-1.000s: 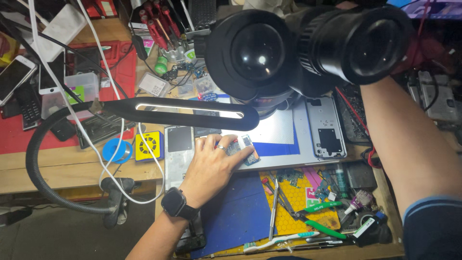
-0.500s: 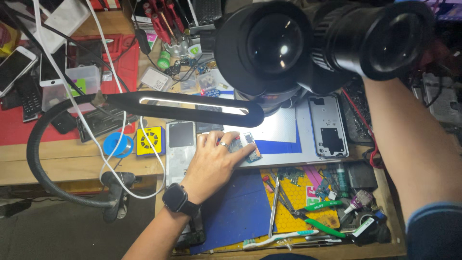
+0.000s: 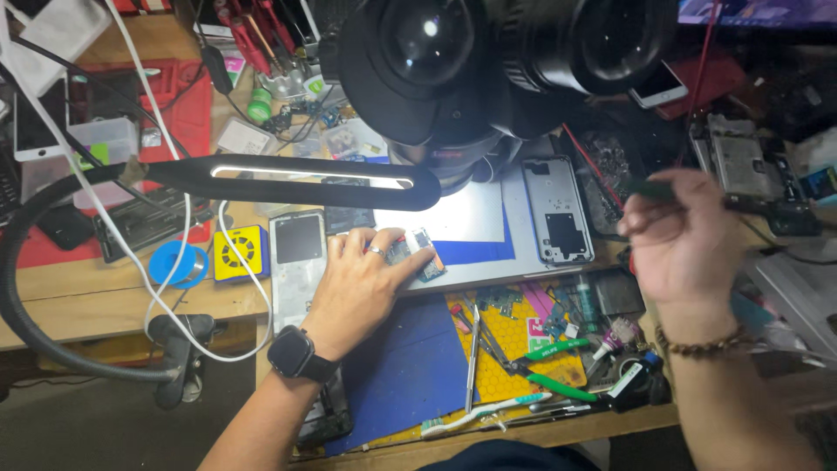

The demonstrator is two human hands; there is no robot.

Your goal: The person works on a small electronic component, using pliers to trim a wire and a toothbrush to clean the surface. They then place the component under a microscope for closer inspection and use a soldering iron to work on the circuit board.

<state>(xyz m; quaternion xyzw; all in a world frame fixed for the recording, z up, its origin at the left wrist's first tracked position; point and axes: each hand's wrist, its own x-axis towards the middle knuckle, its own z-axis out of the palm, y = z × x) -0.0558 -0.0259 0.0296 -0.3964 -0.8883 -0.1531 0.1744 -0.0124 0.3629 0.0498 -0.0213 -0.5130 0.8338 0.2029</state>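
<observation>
Phone repair workshop, a crowded wooden surface (image 3: pixel 78 301) seen under a stereo microscope (image 3: pixel 514 52), a black bar lamp (image 3: pixel 296 179) on a flexible arm, a bare phone frame (image 3: pixel 558 209), a blue work mat (image 3: pixel 410 366), tweezers (image 3: pixel 472 362), green-handled tools (image 3: pixel 549 366), a solder spool (image 3: pixel 174 263), screwdrivers (image 3: pixel 257 39) racked behind

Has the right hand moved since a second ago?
Yes. The right hand has come down out from behind the microscope eyepieces into the open, right of the grey phone back cover, pinching a thin dark tool.
</observation>
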